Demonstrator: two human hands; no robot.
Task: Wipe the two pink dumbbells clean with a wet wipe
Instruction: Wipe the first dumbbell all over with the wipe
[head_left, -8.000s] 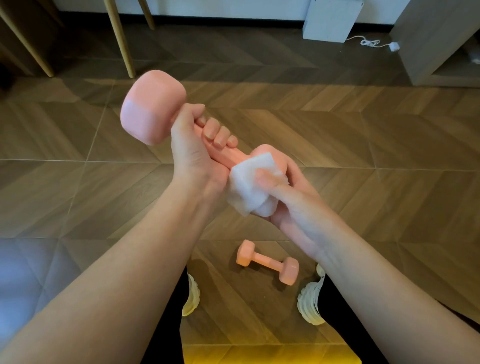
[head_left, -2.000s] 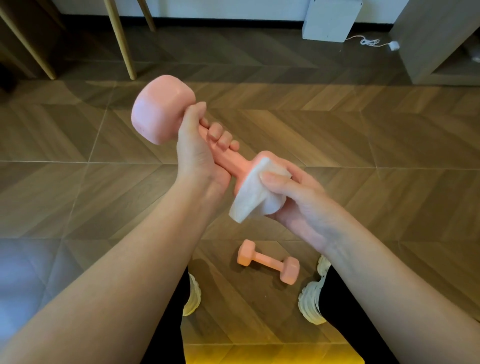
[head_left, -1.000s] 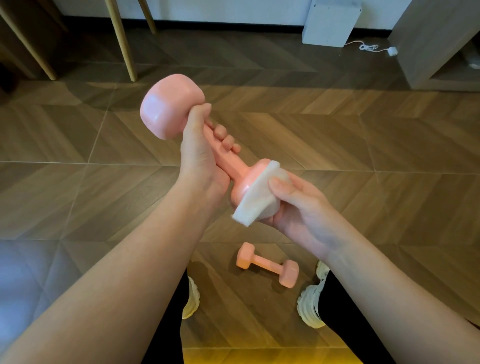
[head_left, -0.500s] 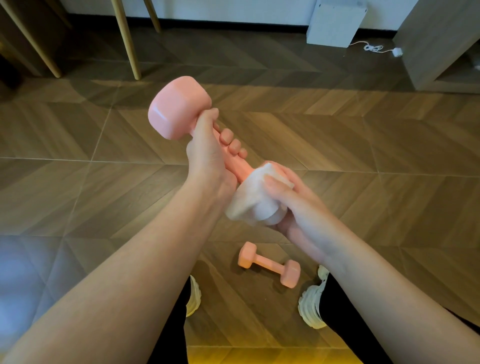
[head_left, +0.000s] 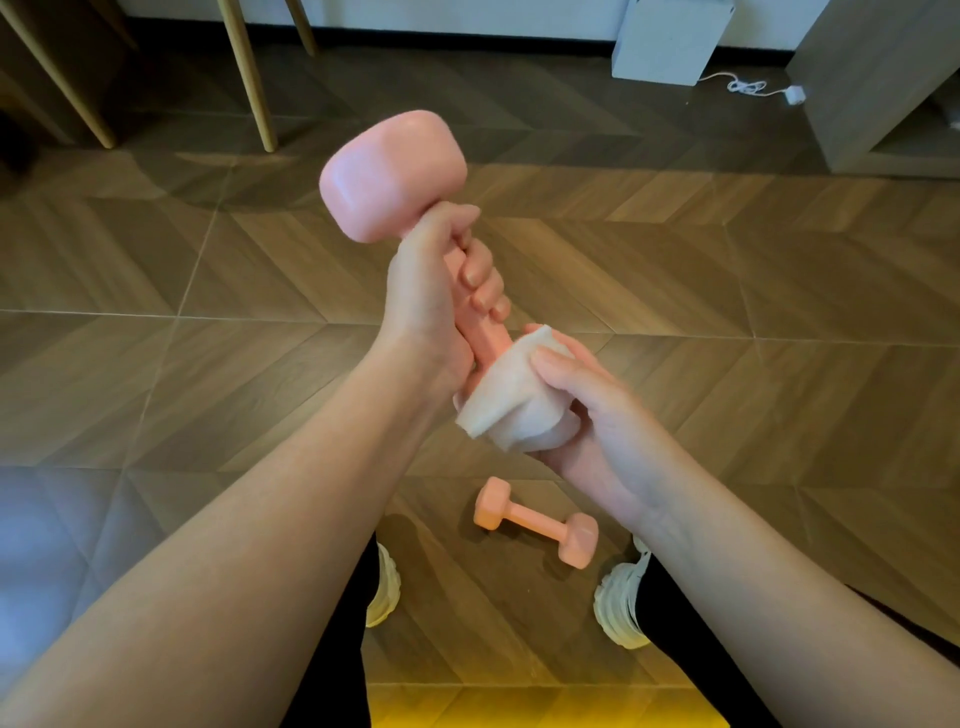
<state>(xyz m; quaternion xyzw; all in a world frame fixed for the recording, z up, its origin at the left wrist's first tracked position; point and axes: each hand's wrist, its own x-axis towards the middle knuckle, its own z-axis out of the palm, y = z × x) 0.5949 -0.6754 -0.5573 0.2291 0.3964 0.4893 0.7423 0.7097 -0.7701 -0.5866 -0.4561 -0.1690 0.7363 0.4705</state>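
i see the fingers (head_left: 480, 283) of the left hand (head_left: 426, 291) curled round the handle of the raised pink dumbbell (head_left: 392, 174), its bare head tipped toward 11 o'clock, while the right hand (head_left: 602, 436) cups the lower head inside the wet wipe (head_left: 511, 408), thumb pressing the cloth down, a corner loose at 7 o'clock. the second pink dumbbell (head_left: 535, 525) lies on the wooden floor (head_left: 779, 322) at 6 o'clock, between the two white shoes (head_left: 621, 597). open floor runs out at 3 and 9 o'clock; wooden legs (head_left: 249, 78) and a white box (head_left: 670, 41) edge it at 12.
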